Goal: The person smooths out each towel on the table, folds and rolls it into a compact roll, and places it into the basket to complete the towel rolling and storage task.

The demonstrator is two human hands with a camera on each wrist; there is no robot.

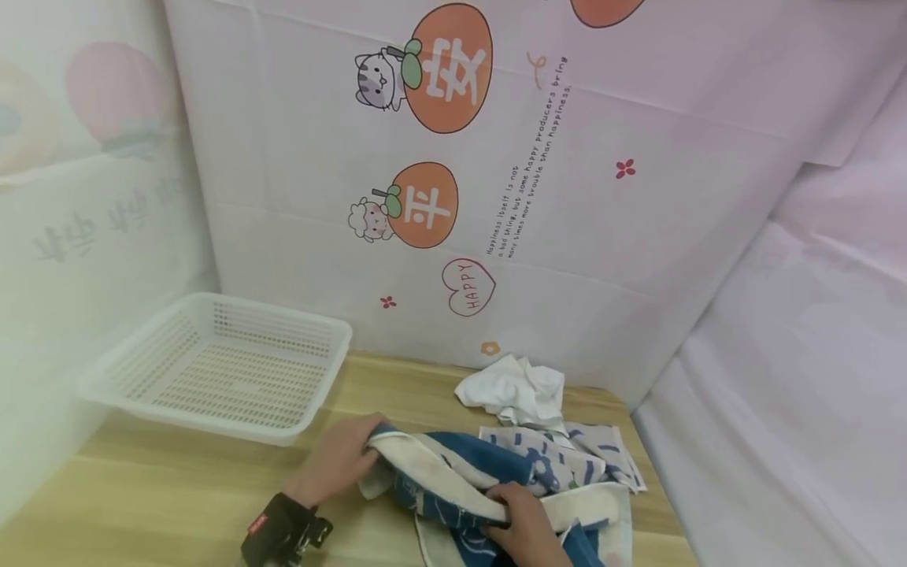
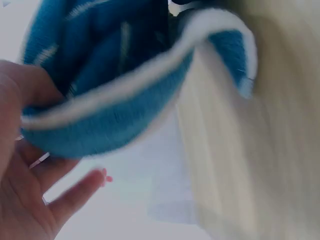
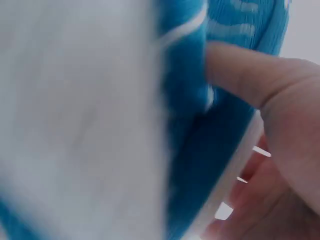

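Observation:
A blue and cream patterned towel lies bunched on the wooden table near its front edge. My left hand grips the towel's left end, its folded edge held against the thumb in the left wrist view. My right hand holds the towel's cream border further right, and its thumb presses on the blue cloth in the right wrist view. A black band with a camera sits on the left wrist.
A white perforated plastic basket stands at the table's back left. A crumpled white cloth and a pale blue-patterned cloth lie behind the towel. A printed sheet covers the wall, and a pale sheet drapes the right side.

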